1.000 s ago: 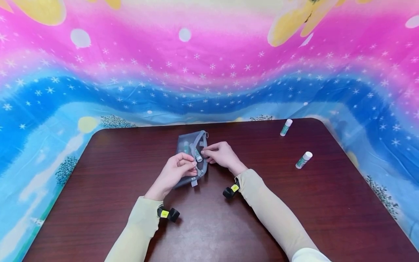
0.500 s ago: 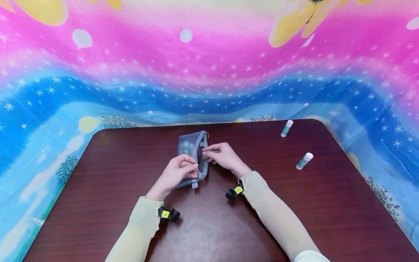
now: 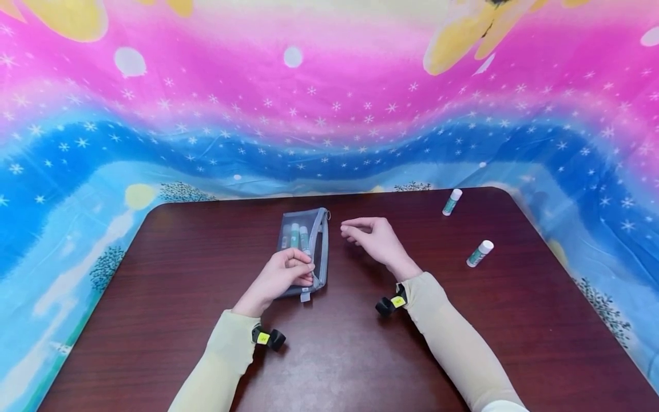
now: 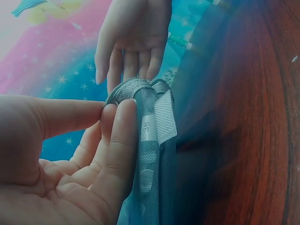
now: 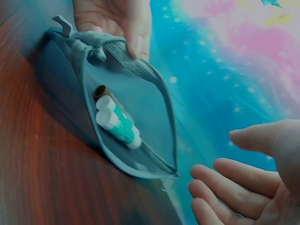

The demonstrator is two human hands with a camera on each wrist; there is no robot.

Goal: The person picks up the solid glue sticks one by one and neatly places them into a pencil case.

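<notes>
A grey mesh zipper pouch (image 3: pixel 301 217) lies on the table with its mouth unzipped and facing right. My left hand (image 3: pixel 278 274) pinches the pouch's near zipper edge between thumb and fingers, close to the fabric tab (image 4: pixel 165 123). My right hand (image 3: pixel 378 237) is just right of the pouch, apart from it, with loosely bent fingers and nothing in them. Inside the pouch, the right wrist view shows two white-capped, green-labelled glue sticks (image 5: pixel 123 130) side by side, and a brown-ended item (image 5: pixel 100 92) whose kind I cannot tell.
Two more glue sticks stand on the right side of the dark wooden table (image 3: pixel 154 297): one near the back edge (image 3: pixel 452 202), one nearer (image 3: pixel 480 253). A colourful cloth (image 3: pixel 329 126) hangs behind the table and around its sides.
A glue stick at the pouch's mouth has slid deeper inside. My right hand has let go of the pouch's rim and drawn away to the right. My left hand keeps its grip.
</notes>
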